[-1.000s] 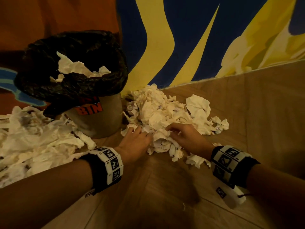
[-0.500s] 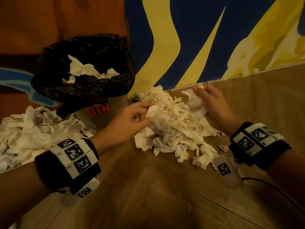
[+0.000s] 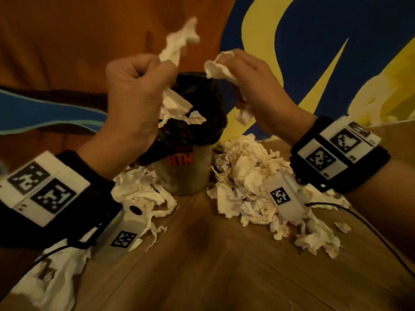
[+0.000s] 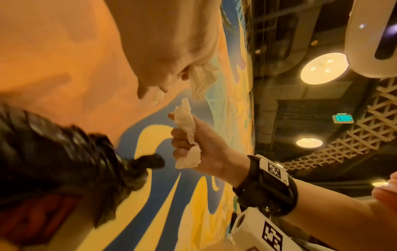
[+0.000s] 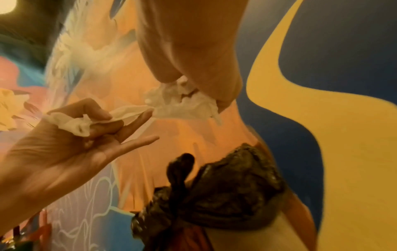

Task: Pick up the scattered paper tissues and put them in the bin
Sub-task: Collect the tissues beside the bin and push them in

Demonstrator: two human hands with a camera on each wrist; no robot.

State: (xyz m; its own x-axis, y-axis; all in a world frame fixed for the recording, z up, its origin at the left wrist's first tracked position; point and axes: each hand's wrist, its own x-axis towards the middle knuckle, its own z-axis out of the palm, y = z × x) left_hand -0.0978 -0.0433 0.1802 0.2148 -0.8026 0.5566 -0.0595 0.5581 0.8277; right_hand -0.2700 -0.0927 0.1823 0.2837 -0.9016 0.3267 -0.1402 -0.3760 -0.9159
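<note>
Both hands risen from floor pile to above one bin (image 3: 184, 171), left hand (image 3: 134, 95) pinching one tissue (image 3: 179, 43), right hand (image 3: 253, 86) clutching another

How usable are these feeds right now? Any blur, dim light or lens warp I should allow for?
Head view: dim and warm, the left hand and its tissue motion-smeared. Left wrist view: bin liner blurred, ceiling lamps glaring, lines bowed. Right wrist view: the right hand's tissue fairly sharp, mural behind soft.
</note>
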